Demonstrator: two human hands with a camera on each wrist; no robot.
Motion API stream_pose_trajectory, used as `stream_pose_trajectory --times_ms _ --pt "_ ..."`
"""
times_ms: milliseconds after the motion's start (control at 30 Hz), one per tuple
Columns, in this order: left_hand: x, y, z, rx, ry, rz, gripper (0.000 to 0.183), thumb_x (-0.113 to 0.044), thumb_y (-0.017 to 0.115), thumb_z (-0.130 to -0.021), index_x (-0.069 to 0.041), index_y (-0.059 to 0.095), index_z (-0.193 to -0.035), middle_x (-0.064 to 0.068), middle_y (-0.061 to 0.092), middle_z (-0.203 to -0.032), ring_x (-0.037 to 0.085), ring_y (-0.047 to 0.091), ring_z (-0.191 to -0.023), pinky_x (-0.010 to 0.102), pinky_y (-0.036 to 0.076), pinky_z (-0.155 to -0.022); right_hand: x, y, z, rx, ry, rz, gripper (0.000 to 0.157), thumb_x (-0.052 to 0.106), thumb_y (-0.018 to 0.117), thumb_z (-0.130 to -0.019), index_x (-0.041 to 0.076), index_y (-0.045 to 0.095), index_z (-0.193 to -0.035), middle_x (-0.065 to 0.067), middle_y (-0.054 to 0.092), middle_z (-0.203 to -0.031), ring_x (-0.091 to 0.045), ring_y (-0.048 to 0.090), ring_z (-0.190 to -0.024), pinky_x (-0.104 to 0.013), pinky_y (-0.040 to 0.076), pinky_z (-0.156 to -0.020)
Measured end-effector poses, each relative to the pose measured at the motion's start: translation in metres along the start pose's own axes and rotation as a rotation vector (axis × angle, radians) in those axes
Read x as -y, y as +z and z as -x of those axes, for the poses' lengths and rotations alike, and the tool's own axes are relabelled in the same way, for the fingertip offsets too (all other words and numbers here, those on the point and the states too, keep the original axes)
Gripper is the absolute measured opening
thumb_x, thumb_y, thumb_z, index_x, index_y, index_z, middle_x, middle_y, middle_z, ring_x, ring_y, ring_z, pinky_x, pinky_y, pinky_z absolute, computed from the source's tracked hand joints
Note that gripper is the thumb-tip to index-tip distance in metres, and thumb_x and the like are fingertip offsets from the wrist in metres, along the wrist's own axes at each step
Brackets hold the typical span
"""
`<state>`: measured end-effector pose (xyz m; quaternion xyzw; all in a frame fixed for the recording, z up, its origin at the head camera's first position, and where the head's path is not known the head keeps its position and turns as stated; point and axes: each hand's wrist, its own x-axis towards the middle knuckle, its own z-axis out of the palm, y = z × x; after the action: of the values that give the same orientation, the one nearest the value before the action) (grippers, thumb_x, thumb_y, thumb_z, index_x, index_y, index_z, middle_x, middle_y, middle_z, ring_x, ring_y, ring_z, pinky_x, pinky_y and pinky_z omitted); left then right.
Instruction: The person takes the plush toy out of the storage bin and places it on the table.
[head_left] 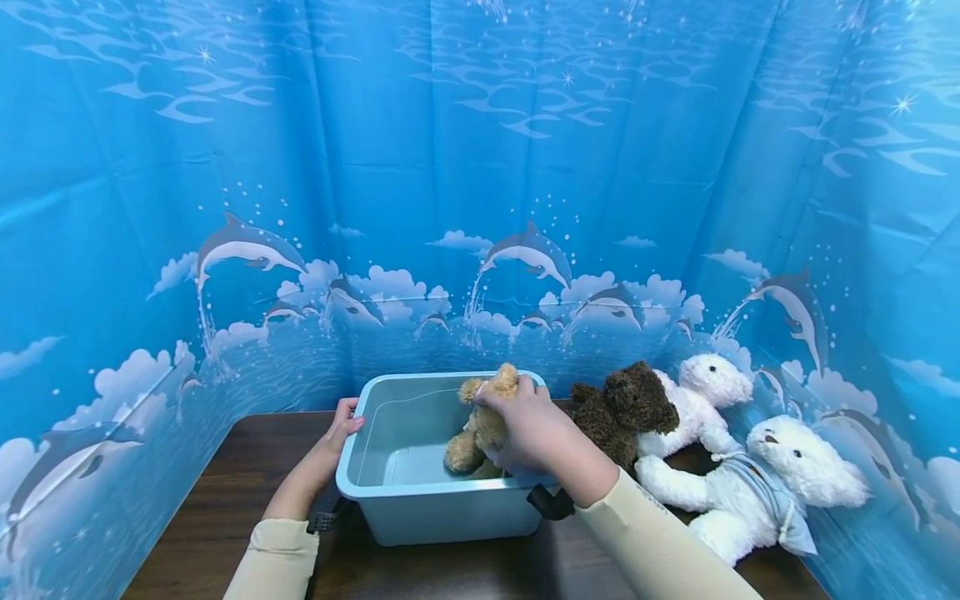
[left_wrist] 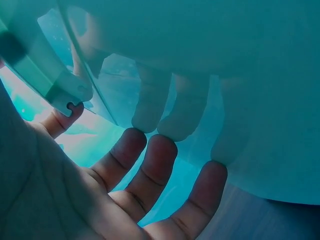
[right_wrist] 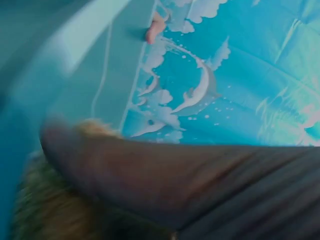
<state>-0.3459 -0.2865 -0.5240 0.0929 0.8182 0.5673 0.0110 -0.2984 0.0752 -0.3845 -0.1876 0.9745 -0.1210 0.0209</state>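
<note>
A light blue plastic bin (head_left: 450,510) stands on the dark wooden table. My left hand (head_left: 341,433) holds its left end, thumb at the rim. In the left wrist view, several fingertips (left_wrist: 160,150) touch the bin's smooth outer wall (left_wrist: 240,60). A tan teddy bear (head_left: 489,427) is inside the bin, toward its right end, with its head at rim height. My right hand (head_left: 528,425) grips the bear from the right, covering part of its body. The right wrist view is blurred, with my thumb (right_wrist: 100,160) across the bear's brown fur (right_wrist: 60,215).
Right of the bin sit a dark brown teddy bear (head_left: 626,412), a white plush bear (head_left: 708,392) behind it, and another white bear (head_left: 787,475) in a light blue top. A dolphin-print curtain (head_left: 465,208) surrounds the wooden table (head_left: 225,483).
</note>
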Motion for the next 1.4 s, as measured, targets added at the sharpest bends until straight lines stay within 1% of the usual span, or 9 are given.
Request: stream_pose_trajectory --times_ms 133,267,333,400,533,700,967,1200,1400 --pt "0.000 -0.001 -0.001 -0.006 0.002 0.006 0.060 -0.046 0.041 -0.106 -0.016 0.019 -0.152 0.021 0.032 -0.149 0.040 0.041 -0.137 0.044 0.057 -0.100 -0.008 0.003 -0.008 -0.032 0.009 -0.024 0.094 0.031 0.094 -0.085 0.042 0.045 -0.164 -0.034 0.044 -0.155 -0.054 0.050 -0.138 -0.058 0.058 -0.079" --pt "0.000 0.000 -0.003 -0.022 -0.003 0.011 0.059 -0.045 0.041 -0.105 -0.014 0.020 -0.151 0.022 0.033 -0.147 0.038 0.042 -0.133 0.036 0.054 -0.095 -0.015 0.006 -0.012 -0.085 0.008 -0.045 0.109 0.028 0.097 -0.081 0.023 0.034 -0.171 -0.031 0.051 -0.153 -0.051 0.054 -0.135 -0.059 0.058 -0.091" --pt "0.000 0.000 -0.003 -0.029 -0.008 0.011 0.060 -0.045 0.042 -0.104 -0.014 0.021 -0.151 0.022 0.034 -0.146 0.037 0.042 -0.133 0.034 0.054 -0.094 -0.017 0.006 -0.011 -0.114 -0.002 -0.039 0.109 0.030 0.095 -0.082 0.014 0.032 -0.169 -0.027 0.053 -0.153 -0.049 0.058 -0.132 -0.059 0.057 -0.097" --pt "0.000 0.000 -0.003 -0.028 -0.011 0.008 0.060 -0.045 0.042 -0.104 -0.015 0.020 -0.151 0.021 0.033 -0.147 0.037 0.042 -0.133 0.034 0.054 -0.094 -0.017 0.005 -0.011 -0.130 -0.024 -0.069 0.103 0.027 0.094 -0.081 0.010 0.037 -0.165 -0.021 0.056 -0.149 -0.042 0.064 -0.122 -0.055 0.059 -0.092" --pt "0.001 0.000 -0.002 -0.019 -0.004 0.010 0.061 -0.046 0.042 -0.105 -0.015 0.020 -0.152 0.021 0.033 -0.149 0.039 0.041 -0.135 0.042 0.056 -0.098 -0.016 0.005 -0.008 -0.147 -0.092 -0.166 0.095 0.023 0.091 -0.081 0.024 0.041 -0.161 -0.012 0.056 -0.133 -0.026 0.064 -0.092 -0.043 0.056 -0.071" --pt "0.003 0.000 0.000 -0.001 0.003 0.006 0.060 -0.047 0.041 -0.106 -0.016 0.019 -0.153 0.020 0.032 -0.151 0.041 0.040 -0.139 0.050 0.057 -0.102 -0.012 0.005 -0.002 -0.161 -0.134 -0.253 0.105 0.017 0.087 -0.084 0.048 0.031 -0.168 -0.009 0.052 -0.124 -0.023 0.058 -0.080 -0.038 0.047 -0.060" --pt "0.003 0.000 -0.002 -0.009 -0.005 0.013 0.060 -0.046 0.041 -0.105 -0.014 0.021 -0.152 0.021 0.031 -0.150 0.040 0.038 -0.138 0.036 0.051 -0.095 -0.011 0.009 0.004 -0.289 -0.197 -0.263 0.106 0.020 0.088 -0.086 0.049 0.028 -0.169 -0.008 0.057 -0.121 -0.019 0.059 -0.087 -0.037 0.050 -0.067" --pt "0.001 0.002 -0.004 -0.014 -0.006 -0.001 0.060 -0.046 0.040 -0.105 -0.013 0.019 -0.151 0.022 0.029 -0.149 0.040 0.036 -0.137 0.040 0.053 -0.098 -0.013 0.001 0.016 -0.467 -0.236 -0.268 0.087 0.022 0.085 -0.093 0.049 0.043 -0.163 -0.004 0.061 -0.133 -0.021 0.067 -0.107 -0.044 0.056 -0.082" --pt "0.000 0.001 -0.003 -0.014 -0.006 -0.008 0.060 -0.046 0.041 -0.105 -0.015 0.019 -0.152 0.021 0.030 -0.151 0.039 0.037 -0.138 0.043 0.055 -0.100 -0.016 -0.009 0.031 -0.594 -0.255 -0.336 0.083 0.020 0.083 -0.093 0.045 0.044 -0.162 -0.006 0.059 -0.143 -0.027 0.067 -0.121 -0.049 0.059 -0.087"
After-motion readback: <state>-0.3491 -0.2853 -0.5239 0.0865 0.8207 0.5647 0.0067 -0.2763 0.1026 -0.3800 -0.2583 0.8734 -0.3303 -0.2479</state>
